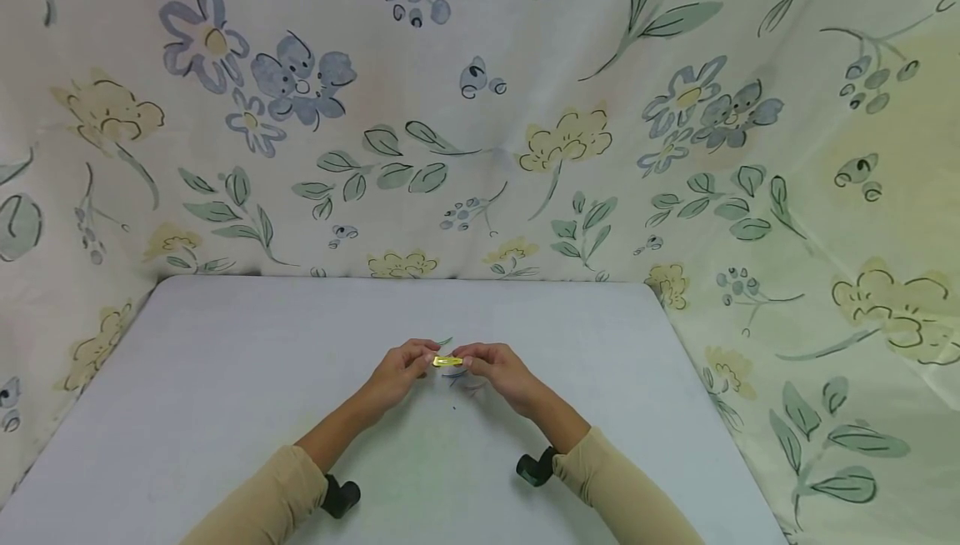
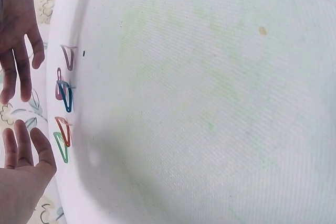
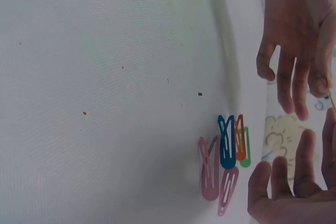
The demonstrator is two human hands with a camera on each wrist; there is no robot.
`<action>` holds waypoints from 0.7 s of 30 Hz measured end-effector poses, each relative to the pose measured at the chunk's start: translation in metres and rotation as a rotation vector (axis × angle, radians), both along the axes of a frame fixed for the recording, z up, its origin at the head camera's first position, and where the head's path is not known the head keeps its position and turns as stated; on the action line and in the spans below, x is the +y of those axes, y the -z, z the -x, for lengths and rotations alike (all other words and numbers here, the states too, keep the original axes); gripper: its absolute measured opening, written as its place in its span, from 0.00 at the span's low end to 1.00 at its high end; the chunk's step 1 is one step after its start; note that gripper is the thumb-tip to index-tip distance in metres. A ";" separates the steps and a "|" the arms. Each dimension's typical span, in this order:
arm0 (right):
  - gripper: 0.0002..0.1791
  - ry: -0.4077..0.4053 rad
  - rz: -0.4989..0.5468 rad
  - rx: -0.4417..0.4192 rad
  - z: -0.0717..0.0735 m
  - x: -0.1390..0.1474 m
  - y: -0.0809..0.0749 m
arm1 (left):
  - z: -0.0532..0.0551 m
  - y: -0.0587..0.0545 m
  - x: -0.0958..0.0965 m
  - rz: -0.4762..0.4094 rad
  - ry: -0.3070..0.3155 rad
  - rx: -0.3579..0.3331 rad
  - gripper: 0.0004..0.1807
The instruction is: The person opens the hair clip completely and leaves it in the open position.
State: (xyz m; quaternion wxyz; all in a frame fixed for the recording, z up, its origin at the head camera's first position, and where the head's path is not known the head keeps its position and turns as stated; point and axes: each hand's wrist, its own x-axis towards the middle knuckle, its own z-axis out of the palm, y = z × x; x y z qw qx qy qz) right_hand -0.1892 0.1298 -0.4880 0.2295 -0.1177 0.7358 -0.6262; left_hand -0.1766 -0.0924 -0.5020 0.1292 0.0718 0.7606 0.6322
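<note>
A yellow snap hair clip is held up between both hands above the table. My left hand pinches its left end, and my right hand pinches its right end. Below lie several more snap clips: a green one, an orange one, a blue one, a larger pink one and a smaller pink one. They lie close together, some overlapping. The left wrist view cuts off the fingertips at its edge, so the yellow clip does not show there.
The white table spreads around the hands. Small dark specks dot its surface. A floral cloth hangs behind the table and down its right side. Black wrist cameras sit under both sleeves.
</note>
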 end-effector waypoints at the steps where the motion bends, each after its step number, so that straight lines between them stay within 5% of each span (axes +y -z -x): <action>1: 0.15 0.002 0.003 -0.004 0.000 0.000 0.000 | 0.000 0.000 0.000 -0.004 -0.004 -0.001 0.12; 21: 0.13 0.031 -0.027 -0.002 -0.001 0.000 0.002 | -0.002 -0.003 0.001 -0.001 0.012 -0.005 0.14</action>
